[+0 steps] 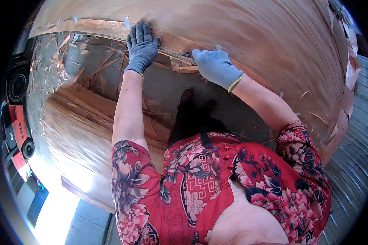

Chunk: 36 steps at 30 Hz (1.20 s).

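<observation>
A large sheet of reddish-brown wood veneer (pixel 241 28) spreads in front of me. A narrow strip of veneer (pixel 94 27) runs along its near edge, with small pieces of pale tape (pixel 127 23) dotted near it. My left hand (pixel 143 50), in a grey glove, lies flat on the strip with its fingers stretched forward. To its right, my right hand (pixel 216 67), also gloved, is closed at the edge of the veneer. A thin dark piece shows beside its knuckles, but what the fingers hold is hidden.
Torn veneer scraps (pixel 100 71) litter the grey floor beneath the edge. Another stack of veneer sheets (pixel 73 134) stands at my left. A red wheeled machine (pixel 21 127) is at the far left. Ridged metal sheeting (pixel 355 139) lies at the right.
</observation>
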### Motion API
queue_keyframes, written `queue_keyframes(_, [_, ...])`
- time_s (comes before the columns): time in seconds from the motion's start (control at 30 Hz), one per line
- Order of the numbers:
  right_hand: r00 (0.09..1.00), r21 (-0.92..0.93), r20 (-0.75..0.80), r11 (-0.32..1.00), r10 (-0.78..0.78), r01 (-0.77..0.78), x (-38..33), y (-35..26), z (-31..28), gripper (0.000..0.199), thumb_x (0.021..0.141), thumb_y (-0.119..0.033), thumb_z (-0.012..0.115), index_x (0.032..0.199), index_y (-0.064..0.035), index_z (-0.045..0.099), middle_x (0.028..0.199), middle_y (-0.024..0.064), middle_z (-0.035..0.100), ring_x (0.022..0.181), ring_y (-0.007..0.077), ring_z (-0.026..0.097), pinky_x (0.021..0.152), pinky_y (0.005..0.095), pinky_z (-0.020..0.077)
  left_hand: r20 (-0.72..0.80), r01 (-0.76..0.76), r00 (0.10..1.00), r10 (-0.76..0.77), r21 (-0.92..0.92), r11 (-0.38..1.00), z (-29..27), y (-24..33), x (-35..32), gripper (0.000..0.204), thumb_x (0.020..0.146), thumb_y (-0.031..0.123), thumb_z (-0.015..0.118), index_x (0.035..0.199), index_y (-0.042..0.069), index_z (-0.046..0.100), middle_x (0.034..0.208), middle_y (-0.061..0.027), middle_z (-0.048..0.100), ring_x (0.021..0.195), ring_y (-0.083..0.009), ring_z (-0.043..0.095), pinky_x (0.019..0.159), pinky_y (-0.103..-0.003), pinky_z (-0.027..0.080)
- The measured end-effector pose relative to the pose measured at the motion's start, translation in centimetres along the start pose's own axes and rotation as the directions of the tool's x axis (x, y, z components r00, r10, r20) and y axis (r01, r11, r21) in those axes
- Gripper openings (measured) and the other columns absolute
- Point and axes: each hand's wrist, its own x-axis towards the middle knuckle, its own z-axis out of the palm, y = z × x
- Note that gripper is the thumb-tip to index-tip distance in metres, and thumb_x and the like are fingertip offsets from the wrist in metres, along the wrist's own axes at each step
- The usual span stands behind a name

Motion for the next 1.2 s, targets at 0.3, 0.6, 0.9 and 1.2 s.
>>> queue_keyframes(0.3, [0.995,0.078,0.067,0.993,0.079,-0.084,-1.9,1.2,-0.2,0.005,0.08,-0.01,0.048,0.083,-0.006,0.047,0.063,0.0119,0.06,0.053,0.0271,0.061,0.039,0.038,0.0459,-0.042,-0.023,0.999,0.023,-0.006,1.0,0.4,-0.1,0.5,0.069,0.085,0.05,0.034,0.139,0.013,0.012,0.145,-0.0118,0.005,0.133,-0.0311,0.004,0.105,-0.047,0.002])
queue_keyframes(0.6, [0.983,0.068,0.018,0.98,0.185,-0.186,-8.3,3.9,1.6,0.005,0.08,-0.011,0.047,0.083,-0.0069,0.049,0.06,0.0102,0.058,0.051,0.0259,0.06,0.037,0.0377,0.0437,-0.034,-0.042,0.999,0.042,0.018,0.999,1.4,-1.2,1.0,0.07,0.086,0.051,0.032,0.138,0.011,0.011,0.145,-0.0131,0.005,0.133,-0.0319,0.005,0.105,-0.047,0.003])
queue_keyframes(0.9, [0.953,0.134,0.093,0.945,0.288,-0.299,-9.7,4.3,2.5,0.01,0.075,-0.01,0.051,0.085,-0.0094,0.052,0.069,0.0093,0.063,0.061,0.025,0.064,0.041,0.0383,0.0435,0.052,-0.333,0.937,0.346,-0.176,0.926,-3.0,13.8,-2.8,0.09,0.079,0.049,0.051,0.135,-0.006,0.008,0.142,-0.0194,0.009,0.132,-0.0372,0.001,0.106,-0.042,0.005])
queue_keyframes(1.2, [0.889,0.172,0.226,0.882,0.399,-0.439,-13.9,5.9,3.5,0.013,0.077,-0.011,0.05,0.09,-0.0089,0.052,0.077,0.0112,0.063,0.07,0.0282,0.064,0.049,0.0423,0.0467,0.103,-0.335,0.933,0.345,-0.103,0.936,-0.3,14.3,-4.0,0.085,0.079,0.056,0.044,0.138,0.005,0.01,0.143,-0.0187,0.001,0.132,-0.0368,0.0,0.106,-0.045,0.002])
